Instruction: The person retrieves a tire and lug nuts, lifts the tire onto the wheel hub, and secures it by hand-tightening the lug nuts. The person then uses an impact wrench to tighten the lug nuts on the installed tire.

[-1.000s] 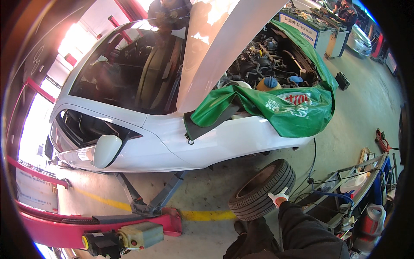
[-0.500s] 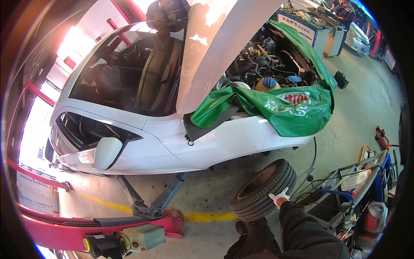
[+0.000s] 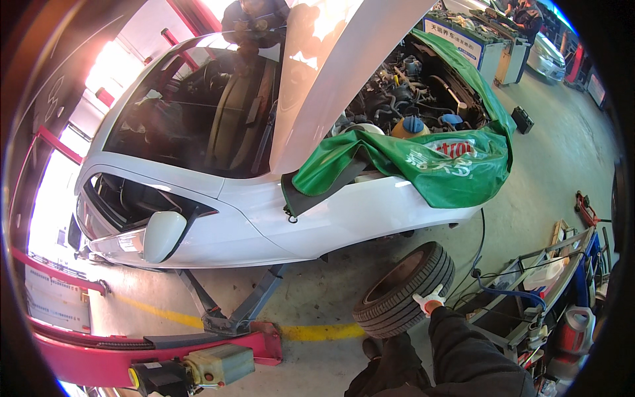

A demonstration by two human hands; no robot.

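A car wheel (image 3: 405, 296) with a black tyre leans on the floor close in front of my legs, its rim turned up and to the left. My right hand (image 3: 431, 302), in a white glove with an orange cuff, lies on the tyre's tread on the near right side. Its fingers are spread rather than wrapped round anything. My left hand is out of view. Beyond the wheel stands a white car (image 3: 264, 218) with its bonnet (image 3: 324, 86) raised. A green fender cover (image 3: 456, 169) drapes over its wing and front, around the exposed engine bay (image 3: 410, 99).
A lift arm (image 3: 245, 308) reaches under the car from a red lift base (image 3: 264, 344) at lower left. A metal tool cart (image 3: 509, 331) and a red-and-grey jug (image 3: 577, 331) stand at right. A black hose (image 3: 477, 258) trails nearby. Another person (image 3: 528, 23) works at far right.
My right hand has shifted very slightly to the right on the tread, its fingers a little more spread. The wheel has barely moved.
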